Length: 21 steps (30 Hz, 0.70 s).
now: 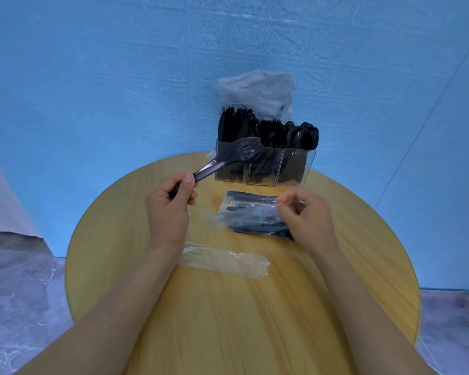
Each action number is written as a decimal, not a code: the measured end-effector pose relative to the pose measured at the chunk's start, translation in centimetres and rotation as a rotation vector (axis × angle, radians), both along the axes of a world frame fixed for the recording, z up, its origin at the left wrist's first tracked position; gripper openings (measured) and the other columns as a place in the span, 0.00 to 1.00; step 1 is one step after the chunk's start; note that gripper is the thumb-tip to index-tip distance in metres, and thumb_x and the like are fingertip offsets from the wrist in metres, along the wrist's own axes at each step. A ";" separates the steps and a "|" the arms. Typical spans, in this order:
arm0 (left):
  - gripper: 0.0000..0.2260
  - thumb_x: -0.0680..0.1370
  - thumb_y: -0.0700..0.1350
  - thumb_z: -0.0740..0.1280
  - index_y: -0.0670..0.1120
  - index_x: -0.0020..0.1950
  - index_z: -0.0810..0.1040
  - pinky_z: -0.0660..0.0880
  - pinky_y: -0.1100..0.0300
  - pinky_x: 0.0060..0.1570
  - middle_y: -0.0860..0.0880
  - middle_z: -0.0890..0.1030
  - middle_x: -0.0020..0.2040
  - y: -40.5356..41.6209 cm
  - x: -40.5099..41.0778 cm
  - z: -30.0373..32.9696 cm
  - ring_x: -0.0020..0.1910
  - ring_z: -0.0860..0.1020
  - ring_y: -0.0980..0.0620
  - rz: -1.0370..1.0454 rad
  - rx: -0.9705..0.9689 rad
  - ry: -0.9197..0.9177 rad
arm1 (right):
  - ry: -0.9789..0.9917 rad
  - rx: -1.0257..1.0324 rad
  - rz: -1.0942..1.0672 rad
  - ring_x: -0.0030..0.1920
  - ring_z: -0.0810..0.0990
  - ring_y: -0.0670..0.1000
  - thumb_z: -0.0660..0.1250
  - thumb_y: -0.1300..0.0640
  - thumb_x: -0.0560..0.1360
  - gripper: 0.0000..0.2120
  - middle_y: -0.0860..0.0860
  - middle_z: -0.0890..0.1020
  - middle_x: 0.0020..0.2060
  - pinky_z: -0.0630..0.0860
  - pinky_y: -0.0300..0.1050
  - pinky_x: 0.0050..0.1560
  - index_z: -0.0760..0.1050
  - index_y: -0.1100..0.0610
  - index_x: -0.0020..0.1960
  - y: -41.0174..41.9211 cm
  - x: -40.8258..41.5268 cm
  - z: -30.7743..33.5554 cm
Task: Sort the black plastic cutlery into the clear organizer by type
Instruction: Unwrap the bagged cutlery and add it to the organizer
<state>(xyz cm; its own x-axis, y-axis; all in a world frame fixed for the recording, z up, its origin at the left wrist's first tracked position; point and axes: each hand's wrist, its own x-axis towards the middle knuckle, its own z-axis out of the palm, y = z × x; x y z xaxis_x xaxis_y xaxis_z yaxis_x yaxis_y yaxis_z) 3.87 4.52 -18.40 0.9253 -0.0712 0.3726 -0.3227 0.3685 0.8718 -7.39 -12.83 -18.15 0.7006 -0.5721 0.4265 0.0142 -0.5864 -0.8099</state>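
Observation:
My left hand (pixel 171 204) grips a small bunch of black plastic cutlery (pixel 236 155) by the handles, a fork and a spoon head showing, raised in front of the organizer's left compartment. The clear organizer (pixel 293 169) stands at the table's far edge with three compartments: knives on the left, forks in the middle, spoons on the right. My right hand (pixel 306 215) pinches the clear wrapper of a cutlery packet (pixel 252 212) lying on the table, with black pieces inside it.
An empty clear wrapper (pixel 225 259) lies on the round wooden table (pixel 228 320) between my forearms. A crumpled plastic bag (pixel 257 90) with more cutlery sits behind the organizer against the blue wall.

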 end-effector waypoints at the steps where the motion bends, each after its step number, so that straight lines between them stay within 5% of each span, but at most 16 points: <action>1: 0.06 0.78 0.40 0.65 0.47 0.44 0.80 0.71 0.67 0.36 0.56 0.75 0.28 0.0 -0.1 0.2 0.31 0.71 0.58 0.017 0.011 -0.035 | 0.040 -0.041 0.045 0.35 0.75 0.45 0.68 0.66 0.72 0.08 0.48 0.78 0.36 0.73 0.38 0.37 0.77 0.54 0.40 0.4 0.0 0.0; 9: 0.04 0.77 0.39 0.66 0.46 0.45 0.79 0.72 0.69 0.35 0.57 0.78 0.29 -0.8 -1.2 0.4 0.30 0.74 0.61 0.006 0.099 -0.125 | 0.166 -0.246 0.103 0.34 0.73 0.41 0.65 0.45 0.74 0.13 0.44 0.76 0.32 0.69 0.35 0.35 0.76 0.52 0.37 2.4 0.4 -0.2; 12: 0.07 0.77 0.39 0.66 0.50 0.45 0.80 0.74 0.69 0.36 0.55 0.79 0.33 -1.2 -1.4 0.2 0.31 0.75 0.62 -0.025 0.140 -0.146 | -0.039 0.055 0.072 0.30 0.71 0.39 0.62 0.45 0.76 0.13 0.44 0.74 0.32 0.67 0.30 0.32 0.76 0.55 0.44 2.2 0.4 0.8; 16: 0.09 0.77 0.40 0.67 0.55 0.46 0.79 0.75 0.68 0.40 0.56 0.80 0.37 -1.4 -1.7 -0.4 0.35 0.77 0.60 -0.090 0.303 -0.292 | -0.281 0.573 0.165 0.31 0.74 0.44 0.62 0.51 0.78 0.10 0.51 0.77 0.37 0.72 0.35 0.31 0.74 0.57 0.52 1.7 0.4 1.3; 21: 0.10 0.77 0.39 0.67 0.55 0.47 0.79 0.73 0.72 0.39 0.57 0.80 0.38 -1.4 -2.0 -0.6 0.35 0.77 0.62 -0.185 0.476 -0.327 | -0.341 0.687 0.202 0.30 0.70 0.45 0.63 0.57 0.78 0.06 0.52 0.74 0.35 0.70 0.35 0.28 0.74 0.58 0.45 1.1 0.2 1.2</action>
